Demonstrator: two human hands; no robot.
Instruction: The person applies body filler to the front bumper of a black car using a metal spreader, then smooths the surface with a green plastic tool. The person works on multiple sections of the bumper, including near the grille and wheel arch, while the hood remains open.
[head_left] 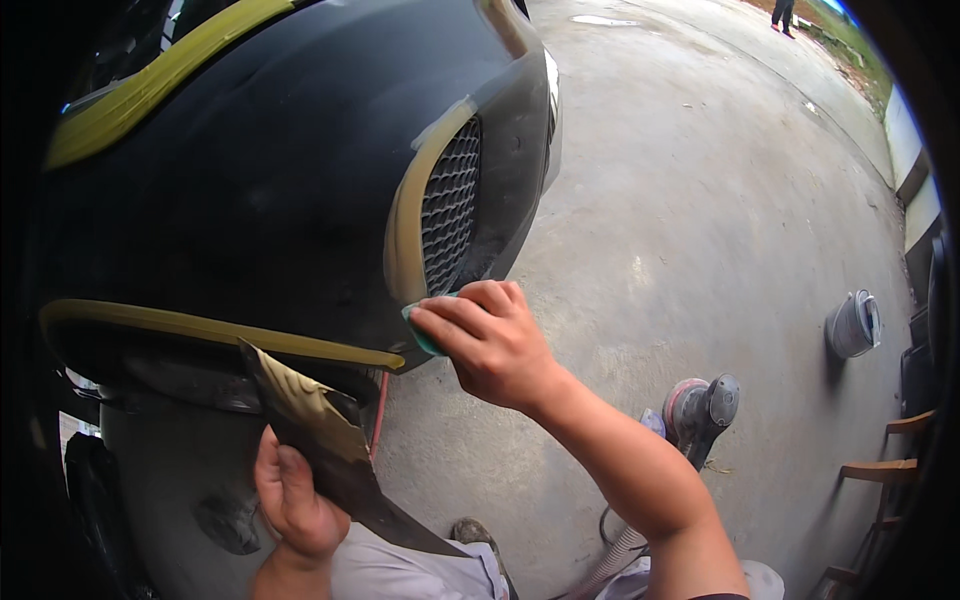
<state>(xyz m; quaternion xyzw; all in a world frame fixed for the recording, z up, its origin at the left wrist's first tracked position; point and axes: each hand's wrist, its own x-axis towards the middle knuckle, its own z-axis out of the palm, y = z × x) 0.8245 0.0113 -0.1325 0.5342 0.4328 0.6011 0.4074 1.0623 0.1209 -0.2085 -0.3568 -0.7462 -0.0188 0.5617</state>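
Note:
My right hand (490, 340) pinches a small green spreader (422, 332) at the lower end of a mesh grille (452, 205) on a black car bumper (250, 190). A smooth tan band of filler (405, 230) borders that grille, and its lower end meets the spreader. Along the bumper's lower edge runs another yellowish filler strip (220, 332). Below it, my left hand (300, 505) grips a dark flat mixing board (345, 480), tilted, with its fingers partly hidden behind. A thick smear of tan filler (310, 400) covers the board's upper end.
A sander (705, 410) with a pale hose (615, 560) rests on the concrete floor (640, 240) to my right. Farther right stand a grey bucket (852, 325) and wooden furniture (880, 470). Another yellow-green strip (170, 80) edges the bumper's top. A person's legs (783, 15) show far off.

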